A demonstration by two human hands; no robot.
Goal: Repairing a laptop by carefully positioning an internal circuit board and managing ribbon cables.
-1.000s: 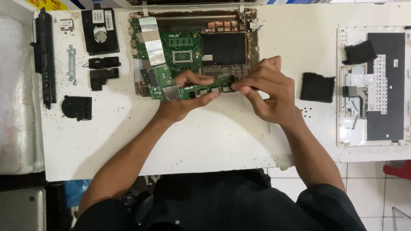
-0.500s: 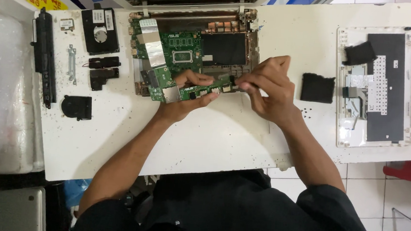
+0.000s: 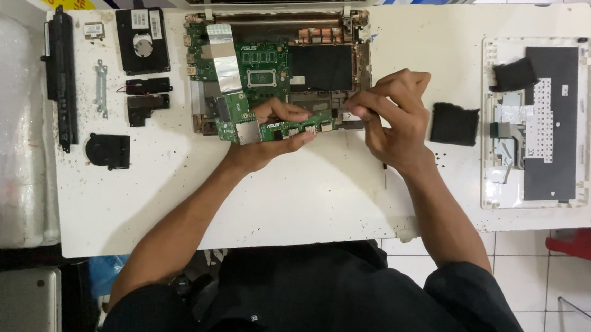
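An opened laptop base with a green motherboard (image 3: 260,73) lies at the far middle of the white table (image 3: 293,193). My left hand (image 3: 270,133) grips the board's near edge, thumb and fingers pinching it by the port row. My right hand (image 3: 392,117) is at the base's right near corner, fingertips pinched together on something small there that I cannot make out.
On the left lie a long black battery (image 3: 59,77), a metal bracket (image 3: 100,88), a hard drive (image 3: 143,39), small black speakers (image 3: 145,100) and a black fan (image 3: 108,151). A black foam pad (image 3: 454,124) and a white keyboard cover (image 3: 535,124) lie on the right.
My right hand has shifted slightly to the right along the base's near edge. My left hand keeps its grip on the board.
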